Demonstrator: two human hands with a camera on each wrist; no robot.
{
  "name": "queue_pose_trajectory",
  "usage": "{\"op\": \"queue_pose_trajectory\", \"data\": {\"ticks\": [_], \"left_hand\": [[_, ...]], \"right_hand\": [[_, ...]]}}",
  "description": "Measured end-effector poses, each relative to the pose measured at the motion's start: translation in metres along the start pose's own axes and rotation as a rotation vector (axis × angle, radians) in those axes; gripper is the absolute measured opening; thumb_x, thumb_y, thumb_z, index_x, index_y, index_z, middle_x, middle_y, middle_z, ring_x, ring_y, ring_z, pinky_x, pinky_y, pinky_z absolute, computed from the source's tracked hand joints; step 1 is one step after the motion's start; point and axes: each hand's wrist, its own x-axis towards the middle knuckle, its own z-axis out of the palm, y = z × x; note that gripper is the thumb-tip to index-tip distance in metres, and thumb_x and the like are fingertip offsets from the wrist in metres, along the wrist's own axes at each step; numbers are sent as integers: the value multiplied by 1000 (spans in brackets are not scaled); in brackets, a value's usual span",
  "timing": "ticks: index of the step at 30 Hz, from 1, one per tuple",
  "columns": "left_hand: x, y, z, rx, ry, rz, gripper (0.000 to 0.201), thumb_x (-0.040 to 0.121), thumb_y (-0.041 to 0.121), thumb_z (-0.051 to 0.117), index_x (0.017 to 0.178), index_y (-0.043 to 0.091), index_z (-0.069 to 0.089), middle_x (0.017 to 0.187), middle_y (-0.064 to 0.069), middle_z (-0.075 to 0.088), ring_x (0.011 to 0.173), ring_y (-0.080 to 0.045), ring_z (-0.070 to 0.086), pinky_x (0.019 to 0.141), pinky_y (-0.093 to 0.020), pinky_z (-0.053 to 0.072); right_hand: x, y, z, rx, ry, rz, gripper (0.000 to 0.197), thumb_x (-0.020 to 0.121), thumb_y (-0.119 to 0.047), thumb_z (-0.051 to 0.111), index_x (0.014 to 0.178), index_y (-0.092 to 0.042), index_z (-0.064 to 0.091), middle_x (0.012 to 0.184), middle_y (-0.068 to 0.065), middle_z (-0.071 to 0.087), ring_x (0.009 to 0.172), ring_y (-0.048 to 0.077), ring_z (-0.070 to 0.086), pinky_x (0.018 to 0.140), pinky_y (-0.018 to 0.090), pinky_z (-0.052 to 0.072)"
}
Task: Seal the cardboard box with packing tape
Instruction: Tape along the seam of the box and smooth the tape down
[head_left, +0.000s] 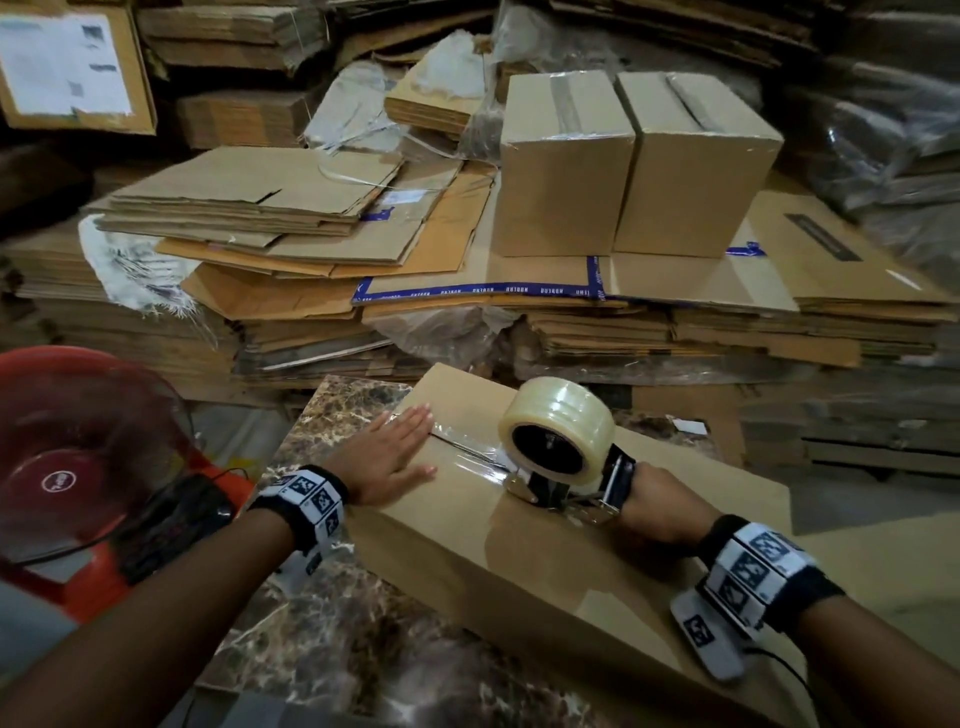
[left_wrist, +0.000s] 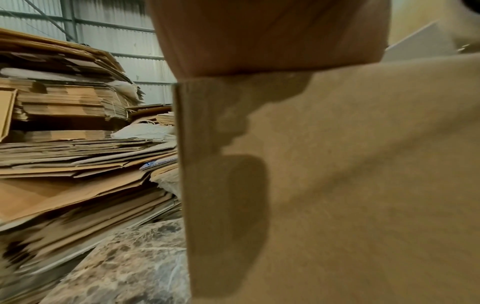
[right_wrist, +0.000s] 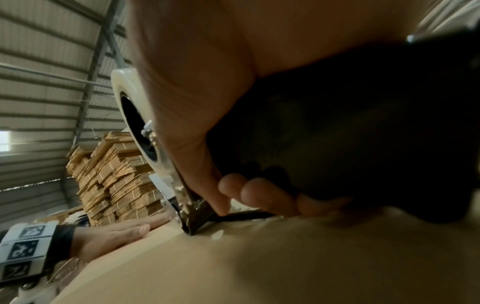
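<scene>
A closed brown cardboard box (head_left: 457, 551) lies on the marbled table (head_left: 332, 623) in the head view. My left hand (head_left: 395, 452) lies flat on its far left top, fingers straight, pressing down beside a strip of clear tape (head_left: 467, 447) laid along the centre seam. My right hand (head_left: 654, 504) grips the handle of a tape dispenser (head_left: 561, 473) that carries a roll of clear tape (head_left: 556, 426) and rests nose-down on the box top. In the right wrist view my fingers (right_wrist: 259, 193) curl around the handle and the dispenser (right_wrist: 187, 214) touches the box (right_wrist: 285, 267).
Stacks of flattened cardboard (head_left: 291, 218) fill the space behind the table, with two sealed boxes (head_left: 634, 161) standing on them. A red fan (head_left: 78, 447) sits at the left. A side of the box (left_wrist: 337, 185) fills the left wrist view.
</scene>
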Motion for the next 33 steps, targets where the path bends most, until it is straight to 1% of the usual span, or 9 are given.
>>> {"op": "queue_pose_trajectory", "data": {"ticks": [3,9,15,17,20,22,25,28,33], "left_hand": [[-1,8,-2,3,-5,-31,87,88,71,5,155,18,-7,157,2,-19,146,-9,-14,118,-35,-10],[-6,60,12,-69,46,-19,83,95,68,18,156,17,-6,161,0,-16,148,-12,-15,118,-36,-8],[0,70,15,-82,33,-77,99,81,81,3,157,18,-4,163,1,-12,151,-12,-9,120,-36,-3],[1,67,16,-80,23,-74,105,76,86,-3,157,19,-3,165,0,-10,151,-12,-7,121,-37,-1],[2,68,15,-70,21,-72,108,74,87,-5,157,18,-3,164,-1,-9,151,-12,-7,121,-37,0],[2,68,15,-62,20,-75,109,74,87,-6,157,17,-3,164,-2,-9,151,-13,-6,121,-37,1],[3,68,16,-54,14,-81,107,75,86,-6,157,18,-4,164,-2,-10,151,-13,-7,122,-37,0],[2,68,16,-58,27,-87,107,75,87,-7,157,19,-4,164,-1,-11,151,-13,-7,123,-38,1],[0,70,13,-62,36,-90,109,74,88,-8,157,19,-3,164,0,-9,150,-11,-7,121,-35,-2]], "right_hand": [[-22,30,-8,-24,5,39,17,90,-17,57,103,-15,67,102,8,70,90,22,65,81,34,52],[-31,40,-8,-72,-8,-53,17,93,-18,57,103,-17,70,96,3,70,87,20,63,82,34,50],[-13,43,-4,-73,22,-12,15,86,-13,55,93,-7,67,86,9,66,80,26,62,70,35,51],[-12,44,-6,-69,28,2,11,85,-11,55,88,-11,66,83,8,62,81,27,62,67,31,47],[-20,62,-13,-71,21,28,14,86,-12,57,74,-20,57,82,6,61,80,24,60,72,34,50],[-34,86,-20,-59,20,53,4,86,-21,61,89,-19,63,90,5,67,83,21,64,76,34,54],[-61,122,-27,-50,18,41,20,86,-27,67,105,-21,66,99,4,72,88,21,67,81,39,57],[-80,148,-25,-35,30,51,19,85,-30,67,104,-28,66,95,2,73,83,19,70,78,44,59],[-86,156,-22,-44,62,-13,17,83,-28,67,95,-39,64,85,-2,73,71,16,69,66,42,59]]}}
